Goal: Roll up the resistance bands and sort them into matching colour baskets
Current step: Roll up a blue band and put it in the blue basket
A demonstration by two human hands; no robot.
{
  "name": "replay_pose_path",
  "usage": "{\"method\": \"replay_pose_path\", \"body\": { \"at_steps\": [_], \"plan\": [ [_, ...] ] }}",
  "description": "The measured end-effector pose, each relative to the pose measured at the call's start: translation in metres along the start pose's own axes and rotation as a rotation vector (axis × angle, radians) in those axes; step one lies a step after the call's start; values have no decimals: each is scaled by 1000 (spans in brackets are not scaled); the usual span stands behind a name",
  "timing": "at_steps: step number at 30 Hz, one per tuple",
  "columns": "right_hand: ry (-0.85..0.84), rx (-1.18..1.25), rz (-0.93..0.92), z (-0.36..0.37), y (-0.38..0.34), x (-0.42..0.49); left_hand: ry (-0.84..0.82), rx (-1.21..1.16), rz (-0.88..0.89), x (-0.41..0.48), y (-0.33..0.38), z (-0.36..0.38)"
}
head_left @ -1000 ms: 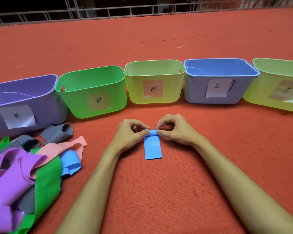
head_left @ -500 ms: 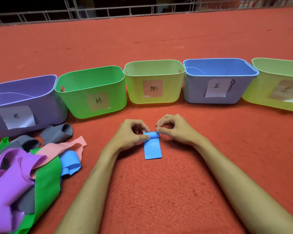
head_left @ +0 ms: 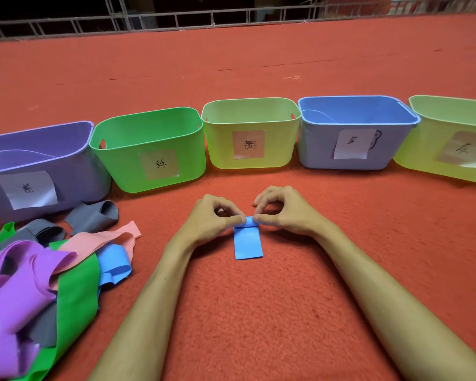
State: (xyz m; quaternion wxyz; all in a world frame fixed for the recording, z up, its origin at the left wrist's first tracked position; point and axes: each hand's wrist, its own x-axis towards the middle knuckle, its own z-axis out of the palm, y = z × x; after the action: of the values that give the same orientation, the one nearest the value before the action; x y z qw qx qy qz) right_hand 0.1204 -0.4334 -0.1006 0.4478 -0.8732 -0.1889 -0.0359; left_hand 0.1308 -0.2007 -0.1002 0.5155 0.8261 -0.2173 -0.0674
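the blue band [head_left: 248,243] lay flat on the carpet [head_left: 259,312], a thin, smooth, rectangular strip with its far end turned over into a small tight roll. the left hand [head_left: 212,221] pinched the roll's left end between thumb and curled fingers, and the right hand [head_left: 283,213] pinched its right end the same way. both forearms rested low over the nubbly red pile of the carpet.

beyond the hands stood a curved row of five glossy plastic baskets with rounded corners, each with a paper label on its front wall: the purple basket [head_left: 74,182], green basket [head_left: 121,166], middle lime basket [head_left: 220,149], blue basket [head_left: 319,149] and end lime basket [head_left: 423,155]. the blue basket stood just beyond the right hand.

toward the carpet's near left edge lay a loose heap [head_left: 39,284] of floppy bands in purple, green, grey, pink and blue, folded and overlapping. a metal rail [head_left: 176,20] ran along the far edge.
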Motion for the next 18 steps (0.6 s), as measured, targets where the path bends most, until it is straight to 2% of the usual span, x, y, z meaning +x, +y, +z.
{"method": "replay_pose_path", "body": {
  "at_steps": [9,18],
  "plan": [
    [5,54,22,1,1,1,-57,28,10,0,1,-1],
    [29,37,5,3,3,1,41,-21,46,-3,1,5]
  ]
}}
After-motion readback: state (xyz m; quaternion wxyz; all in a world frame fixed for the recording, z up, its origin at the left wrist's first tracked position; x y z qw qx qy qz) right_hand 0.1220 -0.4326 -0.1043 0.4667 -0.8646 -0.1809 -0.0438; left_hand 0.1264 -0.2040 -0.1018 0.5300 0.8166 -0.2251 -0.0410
